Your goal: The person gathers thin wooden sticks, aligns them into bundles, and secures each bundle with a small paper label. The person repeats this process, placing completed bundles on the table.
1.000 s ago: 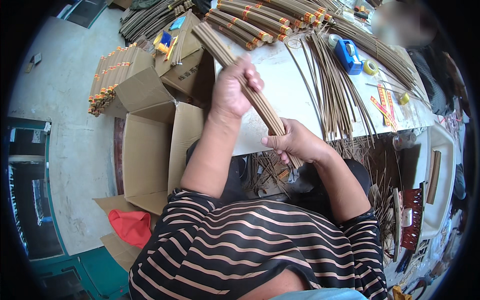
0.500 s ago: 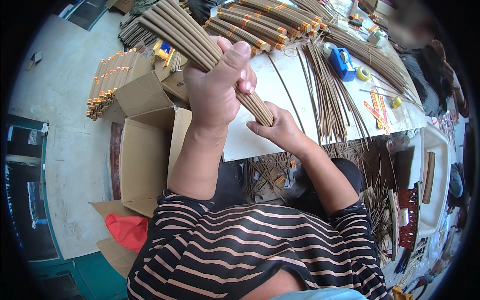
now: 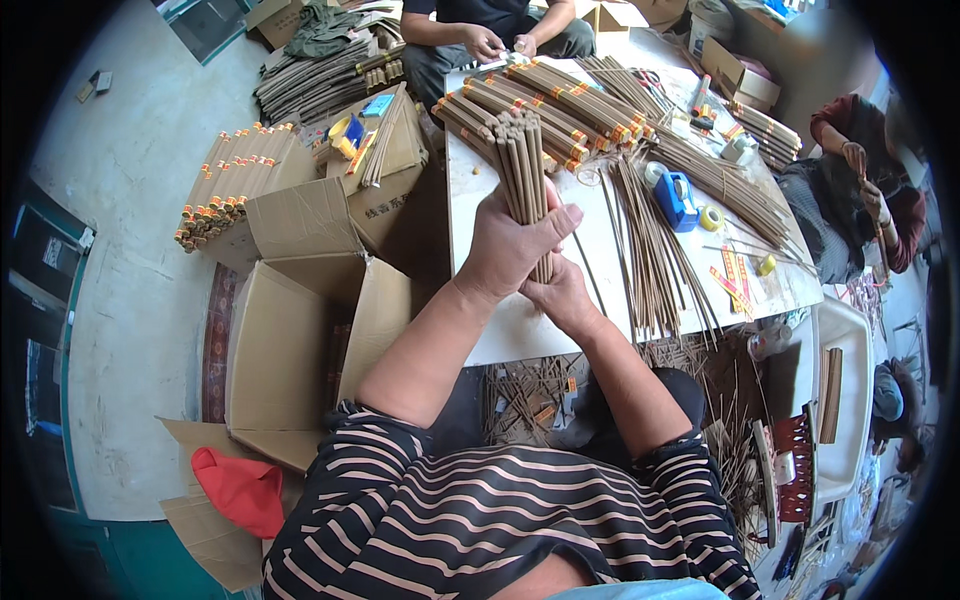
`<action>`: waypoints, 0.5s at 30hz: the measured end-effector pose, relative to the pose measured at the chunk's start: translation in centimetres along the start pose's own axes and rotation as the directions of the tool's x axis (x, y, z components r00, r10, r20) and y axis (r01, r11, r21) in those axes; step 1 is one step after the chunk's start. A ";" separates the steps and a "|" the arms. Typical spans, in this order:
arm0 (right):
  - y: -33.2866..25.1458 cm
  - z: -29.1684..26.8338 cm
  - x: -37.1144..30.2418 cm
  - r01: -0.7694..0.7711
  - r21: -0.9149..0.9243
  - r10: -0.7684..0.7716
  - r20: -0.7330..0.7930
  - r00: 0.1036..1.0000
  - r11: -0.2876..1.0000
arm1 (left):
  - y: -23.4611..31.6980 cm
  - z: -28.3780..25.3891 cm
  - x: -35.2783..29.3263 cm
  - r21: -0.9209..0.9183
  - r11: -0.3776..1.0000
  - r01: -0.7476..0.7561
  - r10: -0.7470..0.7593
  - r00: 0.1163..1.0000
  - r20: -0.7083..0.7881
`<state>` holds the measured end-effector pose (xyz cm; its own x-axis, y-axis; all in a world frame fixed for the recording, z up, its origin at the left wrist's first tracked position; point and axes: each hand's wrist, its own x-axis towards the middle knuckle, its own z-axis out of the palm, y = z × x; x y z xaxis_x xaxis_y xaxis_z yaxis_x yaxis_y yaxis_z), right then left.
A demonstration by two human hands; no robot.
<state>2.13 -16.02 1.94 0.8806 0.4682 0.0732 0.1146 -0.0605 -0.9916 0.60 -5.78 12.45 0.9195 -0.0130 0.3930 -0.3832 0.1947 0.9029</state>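
A bundle of brown incense sticks (image 3: 523,165) stands nearly upright above the front part of the white table (image 3: 490,335). My left hand (image 3: 508,245) wraps round its middle, thumb across the front. Lower down, my right hand (image 3: 565,298) is closed round the bottom end, its fingers partly hidden. Just beyond lie banded incense bundles (image 3: 590,105) with red and yellow wrappers. Loose incense sticks (image 3: 650,245) are spread to the right of my hands. Beside them are a blue tape dispenser (image 3: 677,203), a yellow tape roll (image 3: 711,218) and red and yellow paper strips (image 3: 733,285).
An open cardboard box (image 3: 285,350) stands at my left, with stacked wrapped bundles (image 3: 230,190) behind it. Red cloth (image 3: 238,490) lies nearer. One person's hands (image 3: 500,45) work across the table; another person (image 3: 870,190) sits at the right, near a white tub (image 3: 840,400).
The bundle has gone from a steep leftward slant to nearly upright. My left hand has moved right and lower, closer to my right hand. The view now takes in more of the far side.
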 end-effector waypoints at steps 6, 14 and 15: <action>0.8 0.1 -0.1 0.012 0.126 -0.018 0.048 0.999 0.992 | -2.5 -0.9 -0.2 -0.066 0.991 0.119 -0.120 0.993 -0.016; 1.0 0.4 -0.1 -0.035 0.038 0.034 0.040 0.999 0.999 | -1.8 -1.2 -0.6 -0.001 0.999 0.050 -0.050 0.997 0.061; 1.0 0.4 0.1 -0.034 0.057 0.032 0.042 0.999 0.998 | -2.6 -1.4 -0.5 -0.010 0.994 0.111 -0.111 0.993 0.029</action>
<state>2.13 -15.74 0.91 0.8635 0.5030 0.0370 0.0578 -0.0258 -0.9980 1.24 -4.90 9.70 0.9534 -0.0631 0.2951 -0.2775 0.2016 0.9393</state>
